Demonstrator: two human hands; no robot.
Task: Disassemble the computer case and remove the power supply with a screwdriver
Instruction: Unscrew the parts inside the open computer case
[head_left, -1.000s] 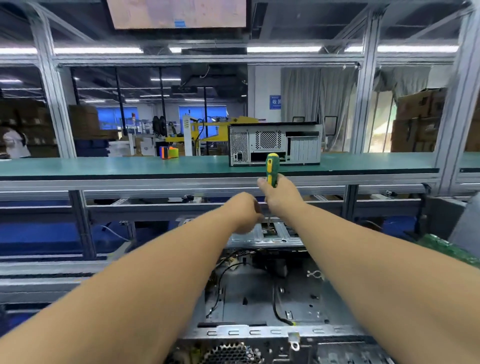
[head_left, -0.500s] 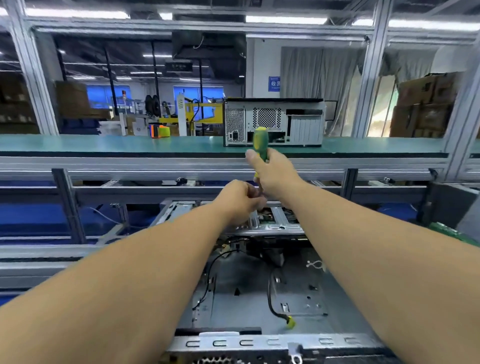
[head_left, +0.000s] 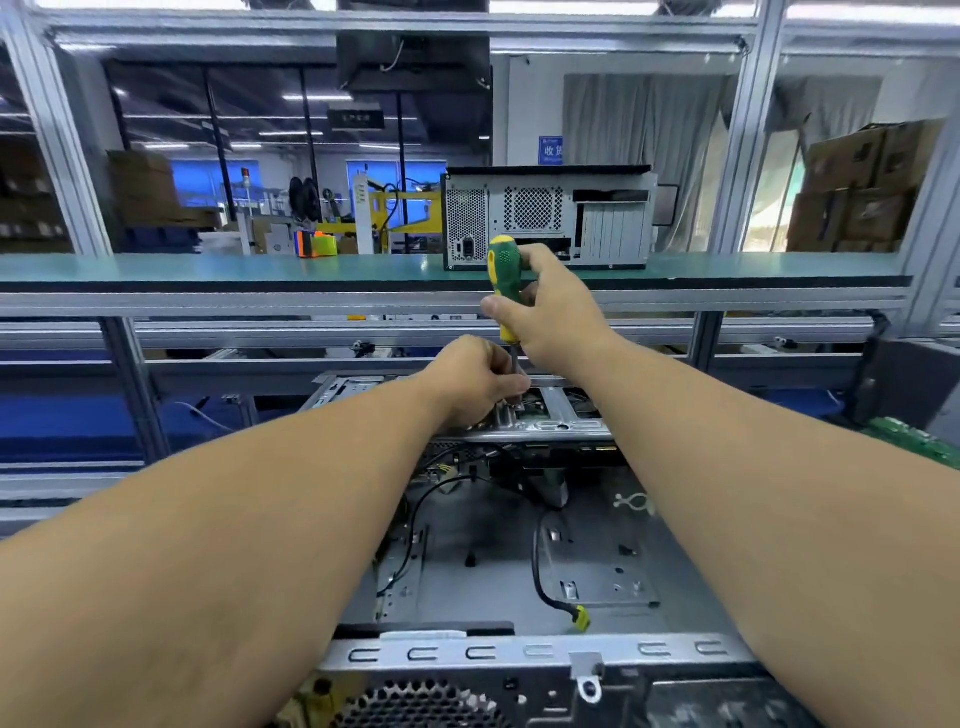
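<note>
My right hand (head_left: 550, 317) grips the upright screwdriver (head_left: 505, 283) by its handle; my left hand (head_left: 475, 382) pinches its shaft at the far edge of the open case (head_left: 519, 582). Loose cables (head_left: 540, 566) lie inside the case. A second case (head_left: 548, 218) stands on the green shelf (head_left: 208, 267) beyond

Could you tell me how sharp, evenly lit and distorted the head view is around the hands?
In the head view, the right hand on the screwdriver and the left hand look fairly sharp; the background is softer; wide-angle stretch enlarges both forearms; ceiling strips light everything evenly, without harsh glare.
</note>
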